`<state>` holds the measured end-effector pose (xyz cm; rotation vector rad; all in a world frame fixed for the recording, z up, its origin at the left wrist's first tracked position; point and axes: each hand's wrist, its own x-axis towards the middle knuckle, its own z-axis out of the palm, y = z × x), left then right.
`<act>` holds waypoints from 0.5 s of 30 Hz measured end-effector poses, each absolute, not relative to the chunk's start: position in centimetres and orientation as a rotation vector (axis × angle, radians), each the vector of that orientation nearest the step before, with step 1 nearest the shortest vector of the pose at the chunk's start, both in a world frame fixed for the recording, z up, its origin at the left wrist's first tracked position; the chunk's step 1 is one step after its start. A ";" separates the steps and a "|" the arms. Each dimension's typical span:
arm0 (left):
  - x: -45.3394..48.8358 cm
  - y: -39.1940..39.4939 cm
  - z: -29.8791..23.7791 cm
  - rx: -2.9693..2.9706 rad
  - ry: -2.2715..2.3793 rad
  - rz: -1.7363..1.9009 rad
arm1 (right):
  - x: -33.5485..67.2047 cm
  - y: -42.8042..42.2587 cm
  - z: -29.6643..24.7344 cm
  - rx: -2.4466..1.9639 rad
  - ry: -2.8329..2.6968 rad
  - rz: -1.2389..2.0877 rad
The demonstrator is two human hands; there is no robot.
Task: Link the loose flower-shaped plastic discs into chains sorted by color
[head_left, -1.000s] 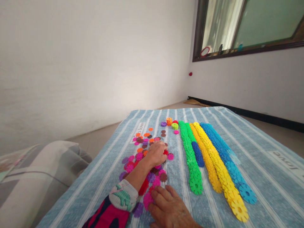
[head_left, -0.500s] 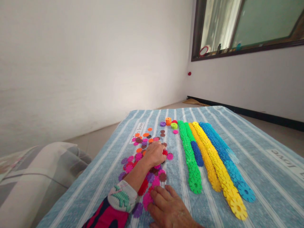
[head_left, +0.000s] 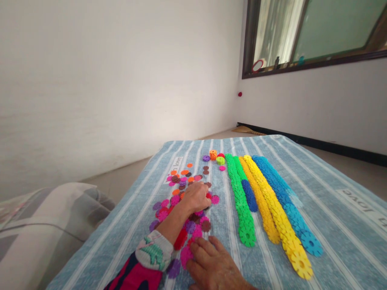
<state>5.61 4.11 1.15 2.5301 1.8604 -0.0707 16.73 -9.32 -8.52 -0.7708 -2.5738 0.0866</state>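
Note:
My left hand reaches into the middle of a loose spread of notched plastic discs. Its fingers are curled down and closed, and the fingertips are hidden behind the hand. A red disc and a pink disc lie just to its right. Nearer to me, my right hand rests palm down, fingers stretched out, at the near right edge of the spread. Magenta discs lie by its fingertips. A purple disc lies to the left, and dark red discs lie between the hands.
To the right, overlapping discs form long rows: green, yellow and blue, with a short dark blue row. Small stacks, one orange, stand at the far end. A striped cloth covers the table.
Both hands stay in nearly the same places over the discs. The view has shifted very slightly; no disc has clearly moved.

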 end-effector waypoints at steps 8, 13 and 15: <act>5.5 4.0 1.3 2.496 1.856 -0.004 | 16.8 -9.3 -8.2 -0.782 -2.584 0.121; 5.3 4.0 1.1 2.457 1.848 0.021 | 16.8 -9.3 -8.0 -0.782 -2.598 0.120; 5.2 4.1 1.0 2.457 1.843 0.062 | 16.7 -9.3 -8.1 -0.781 -2.594 0.103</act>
